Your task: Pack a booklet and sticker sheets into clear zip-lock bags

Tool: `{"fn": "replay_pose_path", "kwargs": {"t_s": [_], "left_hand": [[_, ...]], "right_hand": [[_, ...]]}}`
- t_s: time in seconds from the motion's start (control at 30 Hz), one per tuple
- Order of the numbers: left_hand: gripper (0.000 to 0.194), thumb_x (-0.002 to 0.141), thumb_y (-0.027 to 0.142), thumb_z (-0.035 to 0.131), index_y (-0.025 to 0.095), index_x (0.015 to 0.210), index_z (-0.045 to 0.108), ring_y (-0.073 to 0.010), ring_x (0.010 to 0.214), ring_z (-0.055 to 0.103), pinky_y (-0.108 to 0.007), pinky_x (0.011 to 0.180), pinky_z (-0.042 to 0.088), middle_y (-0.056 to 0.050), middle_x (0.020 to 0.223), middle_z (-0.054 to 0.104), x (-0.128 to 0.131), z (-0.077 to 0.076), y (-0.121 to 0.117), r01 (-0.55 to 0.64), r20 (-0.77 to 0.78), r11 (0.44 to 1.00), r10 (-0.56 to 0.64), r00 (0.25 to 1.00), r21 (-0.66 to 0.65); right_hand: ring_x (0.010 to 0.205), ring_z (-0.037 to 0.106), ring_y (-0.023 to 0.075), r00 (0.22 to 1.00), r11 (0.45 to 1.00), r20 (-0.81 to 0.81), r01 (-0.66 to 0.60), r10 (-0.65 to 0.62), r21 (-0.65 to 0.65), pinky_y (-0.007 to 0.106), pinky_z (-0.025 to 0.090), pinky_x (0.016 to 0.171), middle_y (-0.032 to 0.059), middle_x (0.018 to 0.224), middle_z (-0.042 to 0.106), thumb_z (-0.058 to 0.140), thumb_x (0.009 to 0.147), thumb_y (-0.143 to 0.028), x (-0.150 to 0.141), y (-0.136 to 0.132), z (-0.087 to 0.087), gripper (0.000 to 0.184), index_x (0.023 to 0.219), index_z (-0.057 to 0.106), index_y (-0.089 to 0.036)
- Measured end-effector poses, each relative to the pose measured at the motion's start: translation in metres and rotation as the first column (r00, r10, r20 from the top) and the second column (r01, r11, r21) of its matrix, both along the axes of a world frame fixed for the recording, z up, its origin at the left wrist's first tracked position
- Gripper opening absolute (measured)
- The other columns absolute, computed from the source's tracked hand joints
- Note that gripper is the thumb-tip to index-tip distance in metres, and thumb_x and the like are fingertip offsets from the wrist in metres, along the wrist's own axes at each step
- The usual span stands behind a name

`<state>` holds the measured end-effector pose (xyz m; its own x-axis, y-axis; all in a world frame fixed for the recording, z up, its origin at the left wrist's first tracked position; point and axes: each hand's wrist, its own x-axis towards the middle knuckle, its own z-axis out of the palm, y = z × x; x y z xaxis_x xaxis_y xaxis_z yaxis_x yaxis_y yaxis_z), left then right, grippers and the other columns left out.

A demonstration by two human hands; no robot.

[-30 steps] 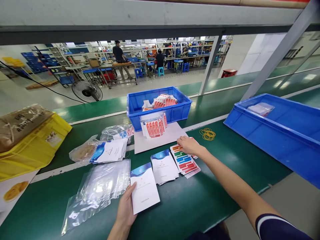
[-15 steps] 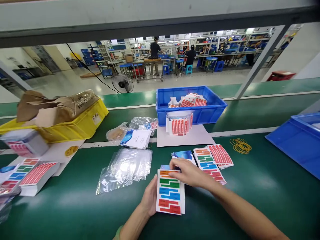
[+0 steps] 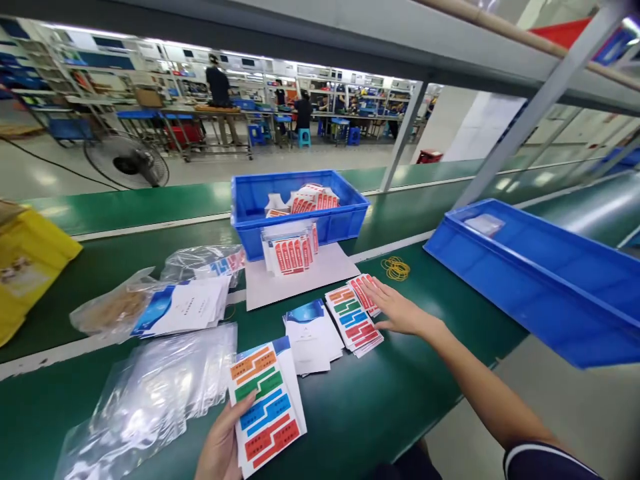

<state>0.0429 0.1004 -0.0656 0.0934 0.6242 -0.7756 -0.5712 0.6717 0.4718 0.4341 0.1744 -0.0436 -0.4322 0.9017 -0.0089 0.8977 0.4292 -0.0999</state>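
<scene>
My left hand [image 3: 224, 437] grips a sheet of orange, green, blue and red stickers [image 3: 265, 407], its thumb on top. Behind that sheet a white and blue leaflet [image 3: 295, 380] shows at the edge. My right hand [image 3: 403, 312] is open, fingers stretched over a stack of red label sheets [image 3: 361, 293]; whether the fingertips touch it I cannot tell. Beside that stack lies a pile of multicoloured sticker sheets [image 3: 353, 320]. To its left is a pile of white and blue leaflets [image 3: 310, 337].
Clear plastic bags [image 3: 165, 387] lie at left, below more leaflets [image 3: 187, 307]. A blue bin [image 3: 300, 230] of label sheets stands at the back, with filled bags [image 3: 290, 253] leaning on it. Rubber bands [image 3: 397, 269] lie near a tilted blue bin [image 3: 500, 280]. A yellow bin [image 3: 35, 260] stands left.
The view has swung right. My right hand has left the sheet in my left hand and reached right to the red label sheets. My left hand keeps its hold.
</scene>
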Motion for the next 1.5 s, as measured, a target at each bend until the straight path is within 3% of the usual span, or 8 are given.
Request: {"fn": "replay_pose_path", "kwargs": {"t_s": [0.4, 0.6, 0.87, 1.03, 1.13, 1.23, 1.33, 1.5], "left_hand": [[0.075, 0.065, 0.013, 0.070, 0.024, 0.134, 0.043, -0.0395, 0.092, 0.065, -0.055, 0.081, 0.054, -0.009, 0.091, 0.075, -0.001, -0.008, 0.004, 0.025, 0.011, 0.999, -0.025, 1.000, 0.048], [0.074, 0.066, 0.014, 0.072, 0.024, 0.134, 0.043, -0.0385, 0.095, 0.064, -0.053, 0.082, 0.055, -0.007, 0.090, 0.075, -0.001, 0.001, 0.001, 0.017, 0.020, 0.996, -0.018, 1.000, 0.086], [0.073, 0.070, 0.010, 0.067, 0.017, 0.137, 0.038, -0.0364, 0.087, 0.067, -0.053, 0.077, 0.055, -0.010, 0.091, 0.074, -0.005, 0.001, 0.001, 0.048, 0.071, 0.990, -0.058, 0.996, 0.132], [0.051, 0.079, 0.018, 0.060, 0.013, 0.128, 0.047, -0.0332, 0.088, 0.068, -0.053, 0.084, 0.052, -0.011, 0.092, 0.074, 0.000, 0.002, -0.001, 0.045, 0.110, 0.982, -0.067, 0.992, 0.184], [0.039, 0.084, 0.029, 0.055, 0.011, 0.119, 0.054, -0.0322, 0.093, 0.067, -0.051, 0.089, 0.049, -0.013, 0.097, 0.073, 0.004, 0.003, 0.000, 0.038, 0.197, 0.976, -0.081, 0.977, 0.214], [0.042, 0.084, 0.042, 0.054, 0.013, 0.113, 0.058, -0.0317, 0.100, 0.064, -0.048, 0.092, 0.047, -0.013, 0.104, 0.071, 0.007, 0.002, 0.000, 0.021, 0.267, 0.950, -0.109, 0.957, 0.312], [0.052, 0.076, 0.052, 0.060, 0.013, 0.110, 0.059, -0.0302, 0.095, 0.066, -0.043, 0.087, 0.049, -0.012, 0.102, 0.070, 0.005, 0.002, -0.004, 0.041, 0.237, 0.893, -0.163, 0.958, 0.447], [0.032, 0.074, 0.028, 0.068, 0.016, 0.101, 0.055, -0.0208, 0.073, 0.067, -0.033, 0.071, 0.051, -0.006, 0.085, 0.069, -0.019, 0.031, -0.018, 0.432, -0.272, 0.725, -0.336, 0.902, 0.536]], "right_hand": [[0.138, 0.021, 0.0289, 0.951, 0.981, -0.243, 0.180, -0.191, -0.069, 0.042, 0.021, 0.112, 0.0189, 0.149, 0.024, 0.060, 0.081, -0.034, 0.024, 0.061, -0.016, 0.077, 0.143, 0.023, -0.007], [0.111, 0.054, 0.0313, 0.941, 0.967, -0.267, 0.158, -0.208, -0.199, 0.038, 0.043, 0.093, 0.0166, 0.120, 0.058, 0.070, 0.069, -0.047, 0.035, 0.097, -0.015, 0.062, 0.118, 0.057, -0.011], [0.085, 0.062, 0.0206, 0.873, 0.951, -0.378, 0.271, -0.308, -0.150, 0.027, 0.047, 0.072, 0.0078, 0.100, 0.068, 0.058, 0.079, -0.039, 0.029, 0.090, -0.017, 0.033, 0.100, 0.063, -0.014], [0.077, 0.064, 0.0225, 0.831, 0.935, -0.430, 0.336, -0.353, -0.118, 0.029, 0.046, 0.070, 0.0080, 0.080, 0.070, 0.049, 0.085, -0.040, 0.030, 0.066, 0.019, 0.033, 0.082, 0.068, -0.014], [0.091, 0.063, 0.0250, 0.761, 0.960, -0.588, 0.257, -0.273, -0.113, 0.030, 0.046, 0.077, 0.0067, 0.086, 0.071, 0.047, 0.086, -0.046, -0.004, 0.041, 0.055, 0.038, 0.082, 0.069, -0.016], [0.111, 0.056, 0.0266, 0.624, 0.963, -0.772, -0.118, -0.119, -0.244, 0.034, 0.045, 0.089, 0.0076, 0.097, 0.070, 0.051, 0.087, -0.043, -0.077, 0.007, 0.074, 0.033, 0.080, 0.069, -0.017], [0.109, 0.057, 0.0222, 0.578, 0.923, -0.811, -0.353, 0.087, -0.153, 0.038, 0.043, 0.095, 0.0057, 0.105, 0.067, 0.053, 0.088, -0.037, -0.163, -0.027, 0.060, 0.025, 0.077, 0.067, -0.020], [0.134, 0.028, 0.0304, 0.703, 0.973, -0.676, -0.105, 0.220, 0.207, 0.052, 0.030, 0.105, 0.0094, 0.134, 0.047, 0.048, 0.089, -0.023, -0.241, -0.058, 0.011, 0.015, 0.089, 0.062, -0.019]]}}
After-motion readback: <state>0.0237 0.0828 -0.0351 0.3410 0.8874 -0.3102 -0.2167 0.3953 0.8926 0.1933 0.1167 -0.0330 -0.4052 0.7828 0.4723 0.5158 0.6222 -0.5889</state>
